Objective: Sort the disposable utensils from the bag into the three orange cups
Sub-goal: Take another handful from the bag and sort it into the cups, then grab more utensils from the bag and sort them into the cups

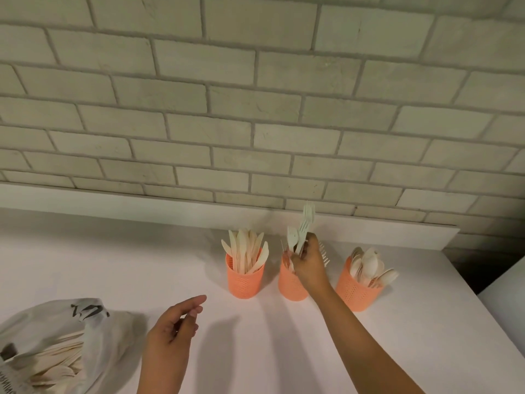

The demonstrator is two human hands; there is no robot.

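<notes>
Pale brick wall (pixel 255 109) backs a white bench (pixel 113 265), and three orange cups stand in a row near its far edge. The left cup (pixel 245 282) holds knives (pixel 245 251), the middle cup (pixel 289 288) takes forks, and the right cup (pixel 356 294) is full of spoons (pixel 369 265). The right hand (pixel 308 263) is directly over the middle cup, its fingers curled round a small bunch of forks (pixel 305 223). These stand nearly upright, tines up, with the handle ends pointing down at the cup's mouth, so a short, straight drop looks enough to seat them. The left hand (pixel 173 328) hovers low over the bench with relaxed, loosely spread fingers and nothing in it. The bag (pixel 108 331) lies at the near left corner, slumped on its side, well apart from the cups. More utensils (pixel 62 356) show pale inside it, their long axes running roughly left to right and slightly tilted. The bag sits just to the left of the empty left hand and across the body from the busy right one. The left hand is therefore the nearer and likelier one for the next pick, which would mean reaching sideways into the opening.
</notes>
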